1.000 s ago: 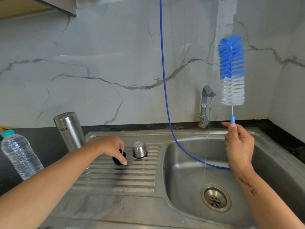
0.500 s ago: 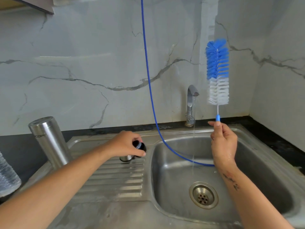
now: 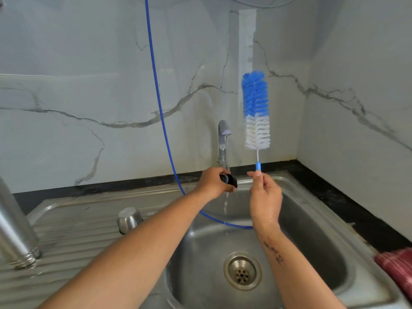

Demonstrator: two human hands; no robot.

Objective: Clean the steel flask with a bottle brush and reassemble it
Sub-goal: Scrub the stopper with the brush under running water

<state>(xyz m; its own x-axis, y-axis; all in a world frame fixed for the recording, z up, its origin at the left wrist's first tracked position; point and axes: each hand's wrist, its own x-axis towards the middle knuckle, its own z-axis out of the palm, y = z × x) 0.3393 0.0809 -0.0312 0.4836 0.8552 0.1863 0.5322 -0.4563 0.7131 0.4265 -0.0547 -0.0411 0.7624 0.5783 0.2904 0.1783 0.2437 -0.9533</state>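
Far left, the steel flask [image 3: 15, 228] stands mouth-down on the ribbed drainboard [image 3: 73, 241], its threaded neck at the bottom; the little steel cup [image 3: 130, 219] sits inverted nearby. The left hand [image 3: 214, 181] grips the black stopper [image 3: 229, 181] under the tap's [image 3: 223, 141] thin stream. The right hand [image 3: 265, 197] pinches the upright bottle brush [image 3: 256, 112], blue bristles above white.

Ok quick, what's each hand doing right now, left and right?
Left hand: grips the small black flask stopper under the tap's running water.
Right hand: pinches the handle of the blue-and-white bottle brush, bristles upward.
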